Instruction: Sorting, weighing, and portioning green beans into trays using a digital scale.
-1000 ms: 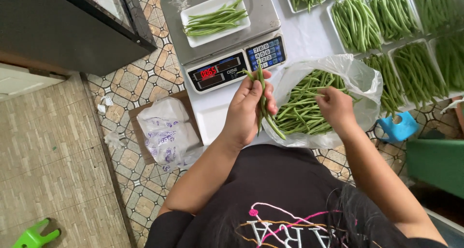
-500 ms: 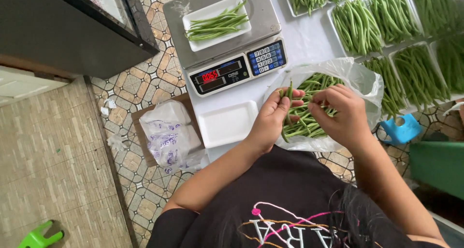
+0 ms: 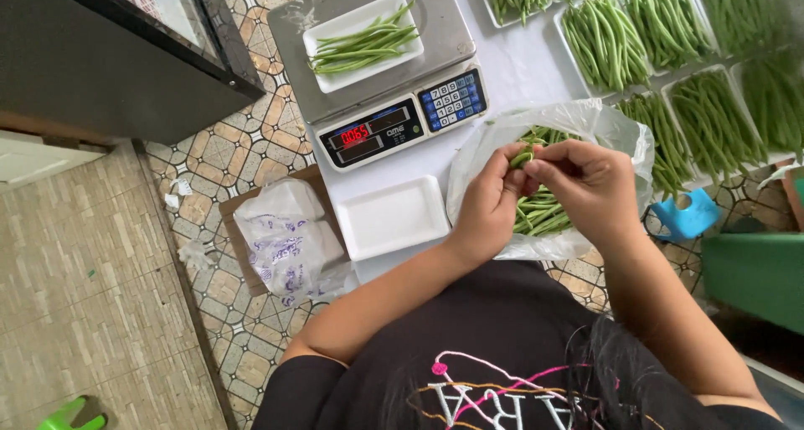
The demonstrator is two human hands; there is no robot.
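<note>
Where hands meet, clear bag, beans

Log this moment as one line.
left hand: pinching green beans | right hand: same beans | over plastic bag | empty tray beside

Both hands, the left hand and the right hand, meet over the open clear plastic bag of green beans, pinching beans between them, so the bag mouth is largely covered from above. Just left of the bag lies an empty white foam tray, with open room above it. Beyond it the digital scale blocks the far side, its platform taken up by a white tray of beans. To the right, filled bean trays crowd the table, leaving only a bare strip between scale and trays.
</note>
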